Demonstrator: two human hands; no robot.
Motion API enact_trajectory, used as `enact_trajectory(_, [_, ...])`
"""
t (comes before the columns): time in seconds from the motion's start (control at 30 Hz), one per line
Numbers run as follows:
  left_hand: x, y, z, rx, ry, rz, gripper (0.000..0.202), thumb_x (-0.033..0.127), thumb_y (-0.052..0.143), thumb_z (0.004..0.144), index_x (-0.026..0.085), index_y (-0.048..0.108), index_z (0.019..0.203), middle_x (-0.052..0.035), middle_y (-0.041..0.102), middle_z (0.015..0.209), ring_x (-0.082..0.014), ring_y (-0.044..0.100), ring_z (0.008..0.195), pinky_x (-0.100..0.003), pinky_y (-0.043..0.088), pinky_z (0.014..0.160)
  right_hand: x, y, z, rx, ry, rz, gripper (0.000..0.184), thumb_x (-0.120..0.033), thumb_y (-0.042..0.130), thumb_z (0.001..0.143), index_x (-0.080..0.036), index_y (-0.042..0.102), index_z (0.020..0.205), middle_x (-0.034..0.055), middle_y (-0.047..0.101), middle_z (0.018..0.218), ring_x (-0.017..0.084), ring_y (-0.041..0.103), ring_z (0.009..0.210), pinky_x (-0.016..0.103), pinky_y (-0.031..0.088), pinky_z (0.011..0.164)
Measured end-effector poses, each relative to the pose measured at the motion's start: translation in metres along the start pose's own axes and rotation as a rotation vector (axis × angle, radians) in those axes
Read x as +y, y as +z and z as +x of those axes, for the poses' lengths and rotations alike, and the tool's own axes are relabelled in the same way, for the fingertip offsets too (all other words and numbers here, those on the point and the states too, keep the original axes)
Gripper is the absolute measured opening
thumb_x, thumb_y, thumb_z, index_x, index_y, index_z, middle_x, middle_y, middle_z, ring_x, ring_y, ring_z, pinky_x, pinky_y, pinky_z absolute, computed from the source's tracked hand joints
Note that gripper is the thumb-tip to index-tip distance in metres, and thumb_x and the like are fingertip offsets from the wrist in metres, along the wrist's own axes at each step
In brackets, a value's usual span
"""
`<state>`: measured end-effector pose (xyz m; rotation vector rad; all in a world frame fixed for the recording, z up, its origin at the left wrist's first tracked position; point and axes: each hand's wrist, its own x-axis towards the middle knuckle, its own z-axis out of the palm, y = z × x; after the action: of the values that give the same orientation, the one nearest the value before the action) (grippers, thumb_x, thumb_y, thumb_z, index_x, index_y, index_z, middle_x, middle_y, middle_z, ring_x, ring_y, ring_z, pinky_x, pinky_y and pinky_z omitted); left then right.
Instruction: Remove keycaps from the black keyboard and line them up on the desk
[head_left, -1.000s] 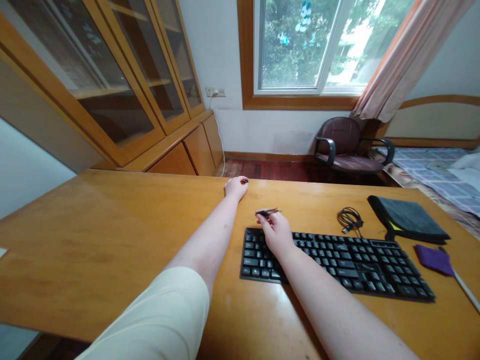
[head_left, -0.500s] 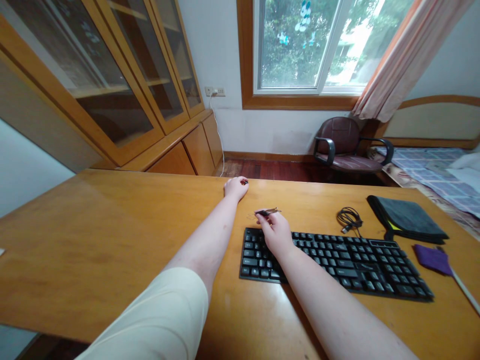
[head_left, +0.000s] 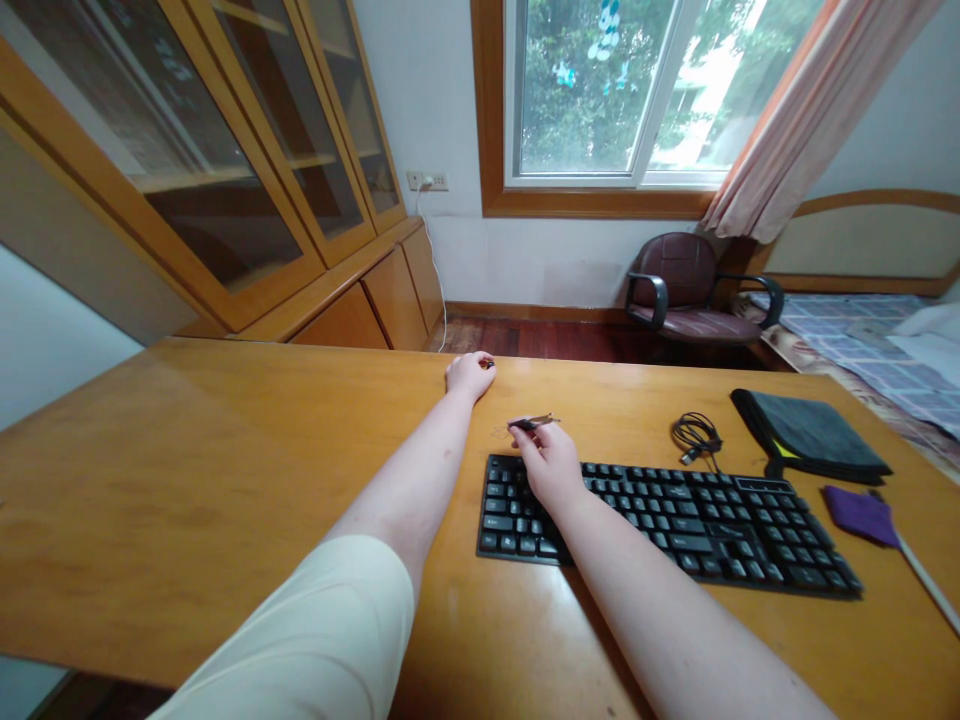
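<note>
My left hand (head_left: 469, 374) rests at the far edge of the wooden desk (head_left: 187, 470), fingers curled round a small dark object I cannot make out. My right hand (head_left: 551, 465) hovers over the left end of a black keyboard (head_left: 675, 520), pinching a small thin tool with a dark grip and metal tip (head_left: 532, 423) that points right, just beyond the keyboard's top edge.
A coiled black cable (head_left: 697, 437) lies behind the keyboard. A folded dark cloth (head_left: 810, 430) and a purple brush with a white handle (head_left: 881, 525) lie at the right. Beyond the desk stand a brown armchair (head_left: 694, 290), wooden glass-door cabinets (head_left: 247, 160) and a bed (head_left: 877, 330).
Both hands stay as they were; only the view has shifted slightly.
</note>
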<state>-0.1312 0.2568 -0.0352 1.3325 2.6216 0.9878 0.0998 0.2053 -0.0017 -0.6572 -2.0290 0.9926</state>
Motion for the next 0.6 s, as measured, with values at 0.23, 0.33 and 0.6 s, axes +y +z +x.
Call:
enact_trajectory(0.23, [0.002,0.0,0.0,0.034,-0.015,-0.11,0.023,0.032,0.063,0.068,0.028,0.068,0.09,-0.0024,0.069,0.094,-0.0232,0.056,0.098,-0.035,0.037,0.092,0.0,0.0,0.0,0.0,0.008,0.001,0.026,-0.037,0.048,0.086,-0.019,0.065,0.092,0.0072,0.067,0.084,0.019,0.063,0.078,0.031,0.049,0.069])
enact_trajectory(0.33, [0.001,-0.003,-0.002,0.074,-0.031,-0.208,0.029,0.031,0.062,0.07,0.025,0.066,0.098,-0.0041,0.066,0.1,-0.0221,0.057,0.098,-0.035,0.039,0.092,0.0,-0.001,0.0,-0.007,0.019,-0.002,0.026,-0.037,0.048,0.086,-0.018,0.065,0.092,0.0072,0.066,0.085,0.019,0.063,0.078,0.03,0.049,0.068])
enact_trajectory(0.6, [0.0,-0.02,-0.061,0.138,-0.099,-0.529,0.023,0.023,0.047,0.079,0.015,0.061,0.095,-0.0069,0.066,0.093,-0.0161,0.06,0.087,-0.029,0.047,0.081,-0.003,-0.002,0.003,-0.053,0.086,0.0,0.028,-0.037,0.043,0.088,-0.018,0.063,0.09,0.0066,0.065,0.084,0.018,0.06,0.075,0.03,0.045,0.069])
